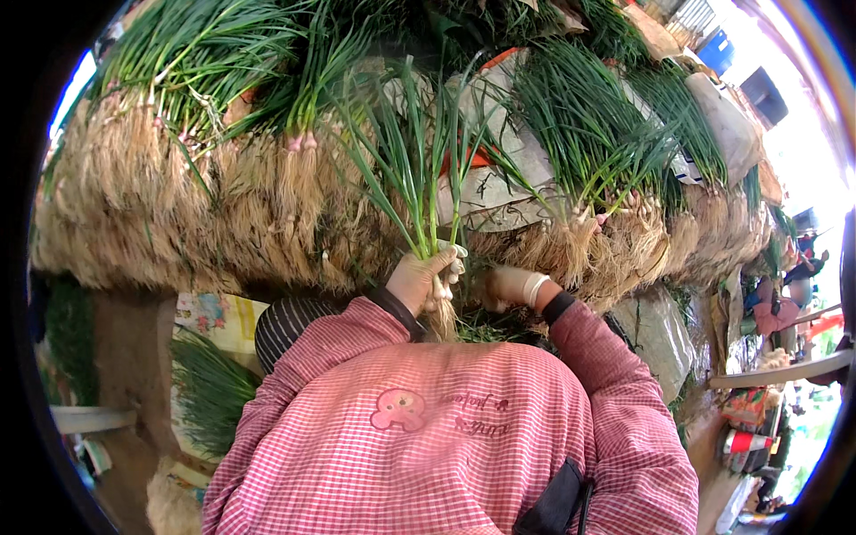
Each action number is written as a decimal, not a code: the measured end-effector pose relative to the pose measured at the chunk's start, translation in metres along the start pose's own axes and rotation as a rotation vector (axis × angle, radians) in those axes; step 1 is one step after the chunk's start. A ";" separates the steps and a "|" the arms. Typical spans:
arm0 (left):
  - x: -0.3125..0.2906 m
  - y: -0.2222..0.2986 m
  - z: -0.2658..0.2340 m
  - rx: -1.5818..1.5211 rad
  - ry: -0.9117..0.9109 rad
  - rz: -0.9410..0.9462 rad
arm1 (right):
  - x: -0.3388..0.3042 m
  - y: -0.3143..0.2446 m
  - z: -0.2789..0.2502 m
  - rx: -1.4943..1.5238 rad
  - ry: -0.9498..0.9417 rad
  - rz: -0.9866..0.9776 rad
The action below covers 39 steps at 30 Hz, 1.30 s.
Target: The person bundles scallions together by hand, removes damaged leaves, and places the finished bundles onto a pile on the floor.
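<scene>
Wrapped round the stems of a small bunch of green onions [426, 192], my left hand [417, 278] is closed in front of my chest. The green leaves point up and away from me, while white bulbs show beside the fingers and pale roots hang below them. My right hand [513, 287], in a pale glove with a white cuff, is just to the right of the bunch and apart from it. Its fingers are smeared by motion, so their pose is unclear. Beyond both hands lies a long heap of green onions [183, 67] with roots toward me.
Pale sheeting [508, 116] with orange patches lies among the bunches. More green onions [209, 392] rest on the ground at my left, and a clear plastic sheet [658, 334] is at my right. Farther right are a curved pale bar [785, 370] and another person [774, 308].
</scene>
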State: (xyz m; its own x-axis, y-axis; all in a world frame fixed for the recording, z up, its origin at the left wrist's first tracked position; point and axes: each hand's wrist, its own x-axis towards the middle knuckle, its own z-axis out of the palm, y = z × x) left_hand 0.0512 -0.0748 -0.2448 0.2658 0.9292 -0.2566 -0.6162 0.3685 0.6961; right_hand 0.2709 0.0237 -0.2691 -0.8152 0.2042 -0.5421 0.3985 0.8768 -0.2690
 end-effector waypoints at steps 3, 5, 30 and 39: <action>0.002 -0.003 0.002 0.067 0.015 0.003 | -0.004 0.000 0.008 -0.037 0.427 0.267; -0.002 -0.005 -0.006 0.139 0.052 0.001 | 0.004 -0.030 -0.069 0.950 0.661 0.399; 0.015 -0.021 -0.009 0.278 0.101 0.003 | 0.004 -0.036 -0.071 0.635 0.754 0.426; 0.004 -0.009 -0.010 -0.016 -0.061 -0.020 | 0.017 -0.024 -0.050 0.917 1.227 0.406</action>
State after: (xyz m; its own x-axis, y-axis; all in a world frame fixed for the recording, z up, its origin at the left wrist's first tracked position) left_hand 0.0501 -0.0738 -0.2590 0.3231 0.9183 -0.2288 -0.6217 0.3882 0.6803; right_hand 0.2260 0.0279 -0.2317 -0.2449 0.9610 0.1288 0.4032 0.2218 -0.8878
